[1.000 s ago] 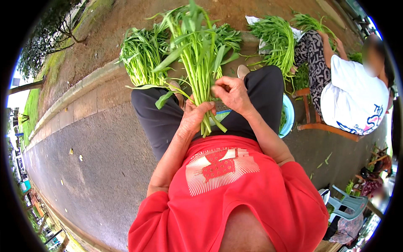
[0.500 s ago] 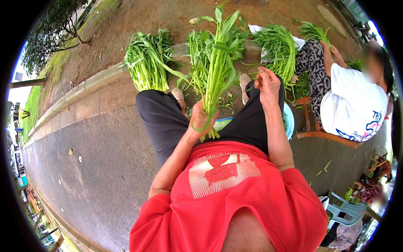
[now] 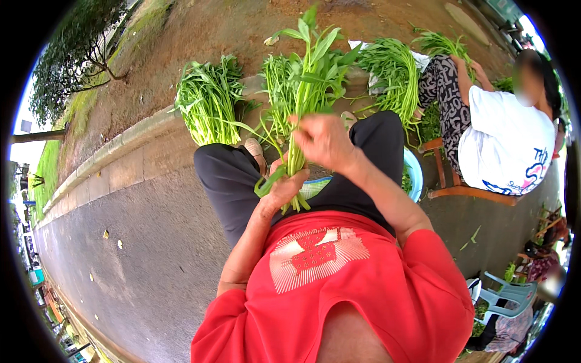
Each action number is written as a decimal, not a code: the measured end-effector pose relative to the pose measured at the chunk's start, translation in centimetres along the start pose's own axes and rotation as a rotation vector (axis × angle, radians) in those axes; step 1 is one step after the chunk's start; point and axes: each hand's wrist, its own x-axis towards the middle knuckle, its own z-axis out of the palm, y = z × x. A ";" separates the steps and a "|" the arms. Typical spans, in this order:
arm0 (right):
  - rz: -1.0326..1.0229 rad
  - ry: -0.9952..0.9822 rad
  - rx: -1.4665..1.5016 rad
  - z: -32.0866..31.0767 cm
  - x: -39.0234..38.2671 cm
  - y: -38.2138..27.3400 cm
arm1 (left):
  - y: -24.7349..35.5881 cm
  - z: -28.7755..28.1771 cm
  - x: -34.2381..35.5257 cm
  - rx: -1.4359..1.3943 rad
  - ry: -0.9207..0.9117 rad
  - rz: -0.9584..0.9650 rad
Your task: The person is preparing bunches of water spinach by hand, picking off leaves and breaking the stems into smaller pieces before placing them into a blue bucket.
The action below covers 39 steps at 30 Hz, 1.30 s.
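My left hand (image 3: pixel 287 185) is wrapped round the lower stems of a bunch of water spinach (image 3: pixel 307 78), held upright over my lap. A loose leafy stem (image 3: pixel 270 181) curls across that hand. My right hand (image 3: pixel 327 142) is at the right side of the bunch, just above the left, with its fingers curled in against the stems. What its fingertips pinch, if anything, is hidden. Behind the held bunch lies another heap of water spinach (image 3: pixel 275 91) on the ground, partly covered by it.
A big pile of water spinach (image 3: pixel 212 103) leans on the kerb (image 3: pixel 148 130) at the left, and another pile (image 3: pixel 393 69) lies at the right. By my right knee stands a light-blue basin (image 3: pixel 414 172). A co-worker in a white shirt (image 3: pixel 508 139) sits on a wooden chair (image 3: pixel 472 193) to the right.
My right hand has moved left and inward from above my right knee to the held bunch. The bunch and my left hand have shifted slightly left and down.
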 end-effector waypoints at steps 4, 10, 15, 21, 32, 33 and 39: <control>-0.001 0.242 -0.236 -1.6 5.5 5.6 | 1.8 -1.0 -0.5 -0.249 -0.069 -0.129; 0.453 0.390 -0.246 -4.0 5.6 17.0 | 2.0 -2.5 -0.8 -0.455 -0.097 -0.155; 0.506 0.603 -0.167 -5.4 2.8 15.7 | 1.9 -3.5 -1.7 -0.619 -0.072 -0.176; -0.003 0.374 0.153 -4.6 3.4 4.1 | 1.4 -3.2 -1.8 -0.750 -0.114 -0.153; 0.372 0.364 -0.127 -3.9 2.2 15.2 | 2.0 -4.4 -2.9 -0.824 -0.119 -0.141; 0.461 0.393 0.090 -3.8 1.7 15.5 | 1.9 -4.3 -2.8 -0.852 -0.122 -0.141; 0.445 0.529 0.337 -6.5 -2.7 14.7 | 2.0 -3.9 -2.3 -0.912 -0.145 -0.132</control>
